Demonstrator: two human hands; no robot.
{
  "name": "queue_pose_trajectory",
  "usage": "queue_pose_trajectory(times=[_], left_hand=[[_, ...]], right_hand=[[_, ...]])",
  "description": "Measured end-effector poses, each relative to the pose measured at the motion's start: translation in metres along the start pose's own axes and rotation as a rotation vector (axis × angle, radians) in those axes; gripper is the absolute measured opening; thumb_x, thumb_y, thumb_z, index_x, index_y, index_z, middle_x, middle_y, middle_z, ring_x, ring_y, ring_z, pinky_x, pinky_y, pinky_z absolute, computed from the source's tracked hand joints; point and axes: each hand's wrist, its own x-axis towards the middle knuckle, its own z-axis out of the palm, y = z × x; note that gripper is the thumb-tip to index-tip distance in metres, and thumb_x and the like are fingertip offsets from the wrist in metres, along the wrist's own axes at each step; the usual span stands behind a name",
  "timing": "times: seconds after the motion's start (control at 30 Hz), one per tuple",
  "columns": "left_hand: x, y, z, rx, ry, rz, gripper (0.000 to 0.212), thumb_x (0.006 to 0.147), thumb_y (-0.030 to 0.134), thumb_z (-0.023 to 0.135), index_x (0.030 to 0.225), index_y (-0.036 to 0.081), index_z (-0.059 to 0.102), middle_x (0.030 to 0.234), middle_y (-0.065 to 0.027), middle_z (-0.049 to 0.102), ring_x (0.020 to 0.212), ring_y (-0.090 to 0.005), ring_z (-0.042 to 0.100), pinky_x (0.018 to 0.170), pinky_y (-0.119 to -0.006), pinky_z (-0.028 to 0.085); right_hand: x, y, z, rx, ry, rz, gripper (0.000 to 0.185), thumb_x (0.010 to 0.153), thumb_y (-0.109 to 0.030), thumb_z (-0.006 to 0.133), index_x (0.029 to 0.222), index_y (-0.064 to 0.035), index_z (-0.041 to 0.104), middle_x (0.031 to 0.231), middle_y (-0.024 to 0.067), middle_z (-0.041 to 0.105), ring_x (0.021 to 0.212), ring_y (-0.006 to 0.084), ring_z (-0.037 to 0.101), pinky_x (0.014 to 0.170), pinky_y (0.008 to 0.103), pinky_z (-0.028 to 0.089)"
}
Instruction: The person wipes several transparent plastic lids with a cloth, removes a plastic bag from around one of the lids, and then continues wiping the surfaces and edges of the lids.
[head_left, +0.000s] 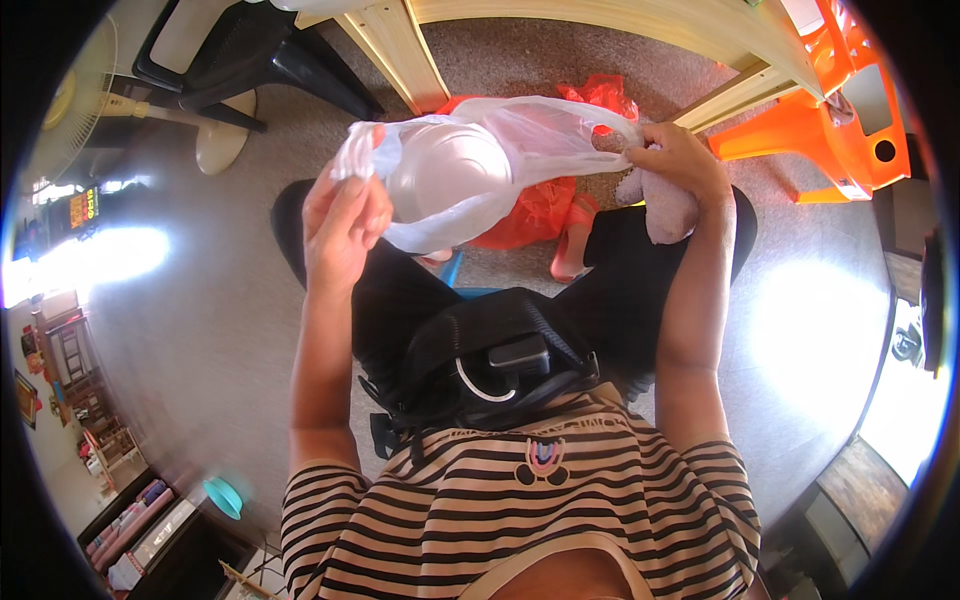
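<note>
Between my two hands stretches a thin white plastic carrier bag (551, 124), with a round, ridged white object (454, 169), perhaps a bowl or lid, inside it. My left hand (346, 214) grips the bunched handle on the left side. On the right side, my right hand (682, 161) pinches the other handle between thumb and fingers. A pale, fuzzy cloth item (670, 208) hangs under my right hand, over my knee; whether that hand holds it too is unclear. Beneath the bag, a red plastic bag (529, 217) lies on the floor between my feet.
A light wooden table frame (585, 15) stands ahead. An orange plastic stool (817, 142) is at the right, a black chair (247, 67) and a standing fan (120, 105) at the left. A black waist bag (495, 337) rests on my lap. A turquoise basin (223, 498) lies lower left.
</note>
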Motion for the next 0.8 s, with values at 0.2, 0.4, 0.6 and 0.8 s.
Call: queue_pose_trajectory(times=[0.2, 0.4, 0.6, 0.8], left_hand=[[-0.029, 0.024, -0.006, 0.030, -0.100, 0.166, 0.048, 0.100, 0.023, 0.044, 0.140, -0.002, 0.039, 0.058, 0.0026, 0.038, 0.045, -0.0053, 0.030, 0.046, -0.022, 0.026], [-0.036, 0.028, 0.001, 0.023, -0.115, 0.218, 0.048, 0.100, 0.024, 0.045, 0.140, -0.002, 0.040, 0.058, 0.0020, 0.038, 0.044, -0.0062, 0.031, 0.046, -0.022, 0.026], [-0.050, 0.024, 0.002, 0.052, -0.057, 0.117, 0.057, 0.097, 0.029, 0.052, 0.138, -0.008, 0.039, 0.058, 0.0019, 0.040, 0.045, -0.0055, 0.033, 0.043, -0.021, 0.026], [-0.027, 0.029, 0.030, 0.169, -0.096, 0.029, 0.068, 0.094, 0.036, 0.055, 0.137, -0.012, 0.037, 0.062, 0.0025, 0.044, 0.049, -0.0033, 0.035, 0.043, -0.019, 0.026]], right_hand=[[-0.003, 0.004, 0.002, 0.163, 0.075, -0.177, 0.041, 0.079, -0.035, 0.070, 0.105, -0.0045, 0.066, 0.092, 0.0140, 0.068, 0.083, 0.0237, 0.065, 0.075, 0.0339, 0.049], [-0.015, -0.005, -0.023, 0.633, 0.291, -0.236, 0.028, 0.086, -0.027, 0.069, 0.107, -0.0091, 0.068, 0.096, 0.0039, 0.067, 0.089, 0.0101, 0.060, 0.080, 0.0252, 0.047], [0.025, -0.052, -0.067, 0.381, 0.731, -0.383, 0.025, 0.090, -0.028, 0.067, 0.097, -0.0045, 0.069, 0.082, -0.0027, 0.064, 0.082, 0.0042, 0.056, 0.075, 0.0212, 0.044], [0.098, -0.083, -0.124, -0.273, 1.125, -0.579, 0.040, 0.086, -0.026, 0.067, 0.118, -0.0041, 0.059, 0.103, 0.0151, 0.062, 0.090, 0.0302, 0.062, 0.076, 0.0384, 0.051]])
